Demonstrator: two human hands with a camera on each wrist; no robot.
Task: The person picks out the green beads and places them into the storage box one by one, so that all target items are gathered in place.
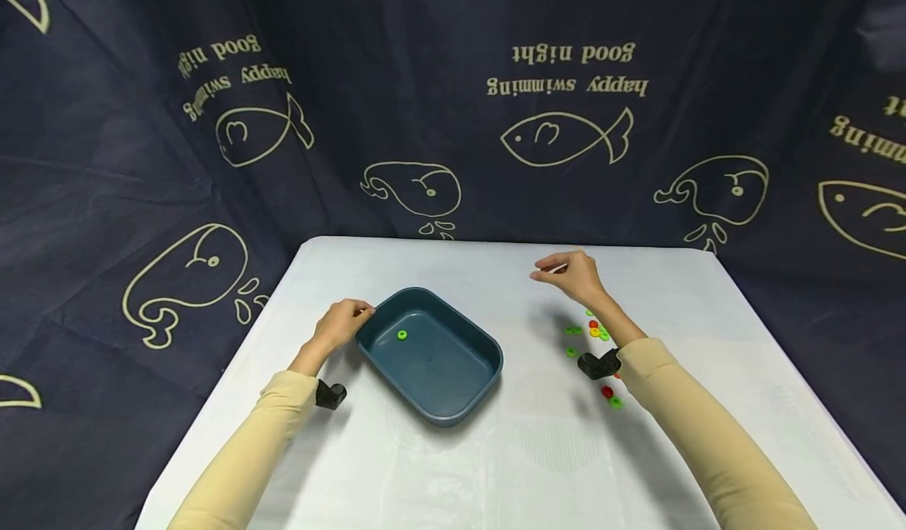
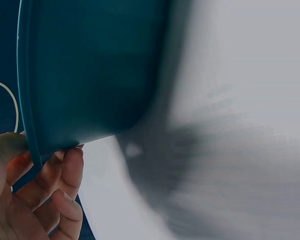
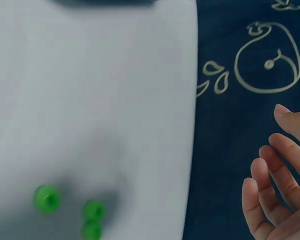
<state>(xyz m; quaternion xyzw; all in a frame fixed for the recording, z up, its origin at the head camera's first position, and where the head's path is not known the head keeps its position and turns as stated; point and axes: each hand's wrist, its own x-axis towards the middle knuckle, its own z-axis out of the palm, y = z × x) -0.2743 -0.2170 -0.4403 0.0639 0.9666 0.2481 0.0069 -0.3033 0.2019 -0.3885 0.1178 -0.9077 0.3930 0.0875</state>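
Note:
My left hand (image 1: 341,322) grips the far left corner of a dark blue-green plastic basin (image 1: 435,357). The left wrist view shows the thumb over the basin's rim (image 2: 29,100) and the fingers beneath it. One small green ring (image 1: 402,335) lies inside the basin. To the right, my right hand (image 1: 572,275) is raised above the table with thumb and fingers apart. In the right wrist view its fingers (image 3: 262,175) are loosely bent around nothing. Below that forearm lie small rings: green ones (image 1: 571,352), red ones (image 1: 607,392) and a yellow one (image 1: 594,332), some partly hidden.
A white-covered table (image 1: 538,483) carries everything. Behind and beside it hangs a dark blue curtain (image 1: 439,121) with fish and whale drawings. A black wrist strap device (image 1: 598,365) sits under the right sleeve, another (image 1: 329,395) at the left wrist.

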